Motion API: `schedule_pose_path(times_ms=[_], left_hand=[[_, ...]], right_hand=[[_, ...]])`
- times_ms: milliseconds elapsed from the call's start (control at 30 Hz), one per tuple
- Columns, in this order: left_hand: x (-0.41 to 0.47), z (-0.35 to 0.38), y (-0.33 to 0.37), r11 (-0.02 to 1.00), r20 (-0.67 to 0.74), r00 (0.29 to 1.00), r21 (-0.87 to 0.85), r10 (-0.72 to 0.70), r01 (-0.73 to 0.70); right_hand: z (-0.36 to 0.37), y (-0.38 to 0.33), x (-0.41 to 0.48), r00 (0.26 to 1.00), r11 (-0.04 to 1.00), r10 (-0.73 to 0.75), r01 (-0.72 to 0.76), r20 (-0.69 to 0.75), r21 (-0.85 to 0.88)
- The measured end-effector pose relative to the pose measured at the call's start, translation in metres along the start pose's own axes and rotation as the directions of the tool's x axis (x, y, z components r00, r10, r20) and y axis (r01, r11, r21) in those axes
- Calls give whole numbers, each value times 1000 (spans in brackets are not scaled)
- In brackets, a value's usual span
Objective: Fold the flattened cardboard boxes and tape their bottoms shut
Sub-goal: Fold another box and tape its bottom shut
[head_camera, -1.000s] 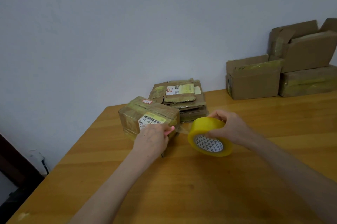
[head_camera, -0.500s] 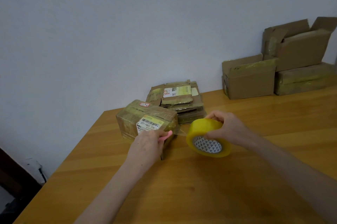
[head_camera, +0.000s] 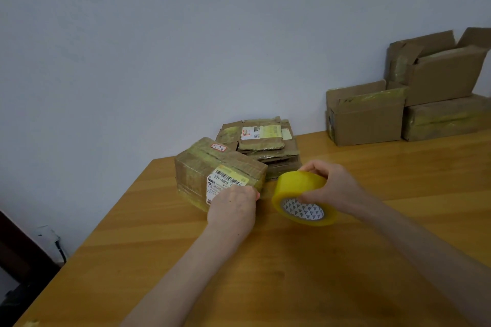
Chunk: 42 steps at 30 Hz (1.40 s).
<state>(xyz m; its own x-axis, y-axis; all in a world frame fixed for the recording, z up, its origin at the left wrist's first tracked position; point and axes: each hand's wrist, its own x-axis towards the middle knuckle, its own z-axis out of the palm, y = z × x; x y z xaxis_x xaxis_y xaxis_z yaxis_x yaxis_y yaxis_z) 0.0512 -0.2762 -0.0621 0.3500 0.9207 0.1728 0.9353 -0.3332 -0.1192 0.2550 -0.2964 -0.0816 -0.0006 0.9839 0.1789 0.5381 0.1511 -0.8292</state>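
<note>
At the far left corner of the bench (head_camera: 372, 260) stands the folded box (head_camera: 202, 167), just in front of the stack of flattened boxes (head_camera: 265, 146) and touching it or nearly so. The left grip (head_camera: 233, 207) lies against the box's near right corner, partly over the label. Its fingers are hidden behind the back of the hand, so I cannot tell if it pinches a tape end or only presses flat. The right grip (head_camera: 334, 188) is clenched round the tape roll (head_camera: 295, 185), thumb at the core opening and fingers over the yellow outer face. The roll is tilted and sits just beside the box's right end.

Handling, as I judge it: the box is light, empty cardboard, stiff at the edges, but the walls give in if squeezed. Old glossy tape makes it slippery in places. Better to hold it at corners and edges, not mid-panel. It will prob. slide on the smooth bench when tape is pulled, so one hand must pin it. The roll is rigid and light; hold it thru the core so it can turn. The tape is thin and sticks to itself easily.

Room: the left bench edge is near the box, and the wall (head_camera: 159, 47) is right behind the stack, so there is no room that way. Open bench lies toward the person and to the right, up to the finished boxes (head_camera: 366, 119), which are well apart.
</note>
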Motion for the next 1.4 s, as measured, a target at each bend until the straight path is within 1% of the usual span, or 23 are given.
schedule_pose_path(times_ms=[100,200,267,367,433,500,600,633,667,700,767,800,833,900,967,1033,1067,1100,1200,1233,1267,1333,1400], left_hand=[[-2,0,-5,999,4,1000,-40,3,-3],[-8,7,-24,999,-12,1000,-17,-27,27],[-14,17,-35,994,-69,998,-114,-10,2],[-26,29,-36,948,-160,985,-298,70,-116],[-30,39,-30,933,-163,981,-325,106,-155],[-28,48,-18,948,-91,990,-290,112,-134],[-21,59,-1,960,88,992,-271,95,-68],[-17,60,5,959,105,988,-273,110,-78],[-12,60,9,961,83,988,-257,126,-101],[-6,57,13,961,16,991,-245,136,-128],[10,41,23,930,-159,982,-336,97,-147],[20,30,28,889,-189,981,-439,49,-129],[28,19,35,807,-168,986,-583,-3,-97],[44,-2,50,553,-18,998,-833,-57,16],[53,-15,64,369,125,992,-921,-11,120],[57,-18,75,278,165,985,-949,46,146],[59,-18,80,272,162,986,-952,50,143],[62,-17,84,294,147,988,-947,39,129],[69,-11,98,496,9,999,-868,-45,31],[70,-10,102,550,-47,997,-835,-66,-3],[70,-12,105,575,-95,992,-817,-79,-32],[69,-14,109,560,-156,982,-825,-102,-73],[71,-16,111,524,-174,979,-846,-104,-95]], right_hand=[[-3,-3,-3,998,998,-6,9,-55,63],[-14,0,-5,991,985,70,-51,-114,166],[-22,4,-6,985,975,95,-63,-141,215],[-25,8,-9,984,958,105,-61,-143,281],[-23,11,-11,984,931,121,-66,-134,359],[-21,15,-14,982,903,137,-69,-131,423],[-20,24,-18,980,860,152,-67,-127,505],[-21,27,-20,980,844,154,-65,-125,532],[-23,29,-22,980,831,156,-60,-127,553],[-26,31,-25,978,823,157,-54,-134,566],[-34,35,-29,975,811,161,-41,-156,584],[-38,36,-31,973,810,161,-35,-165,585],[-41,38,-33,971,819,159,-29,-177,573],[-48,40,-37,967,849,148,-17,-207,528],[-54,41,-41,964,871,129,2,-233,491],[-59,43,-46,961,875,120,17,-250,484],[-62,43,-47,959,878,120,19,-258,478],[-64,44,-49,958,885,119,17,-261,466],[-72,44,-52,958,927,104,4,-267,376],[-74,44,-52,958,940,98,0,-270,341],[-77,45,-52,957,949,98,-7,-274,315],[-82,46,-52,958,963,95,-20,-272,268],[-86,50,-53,961,975,104,-48,-255,217]])
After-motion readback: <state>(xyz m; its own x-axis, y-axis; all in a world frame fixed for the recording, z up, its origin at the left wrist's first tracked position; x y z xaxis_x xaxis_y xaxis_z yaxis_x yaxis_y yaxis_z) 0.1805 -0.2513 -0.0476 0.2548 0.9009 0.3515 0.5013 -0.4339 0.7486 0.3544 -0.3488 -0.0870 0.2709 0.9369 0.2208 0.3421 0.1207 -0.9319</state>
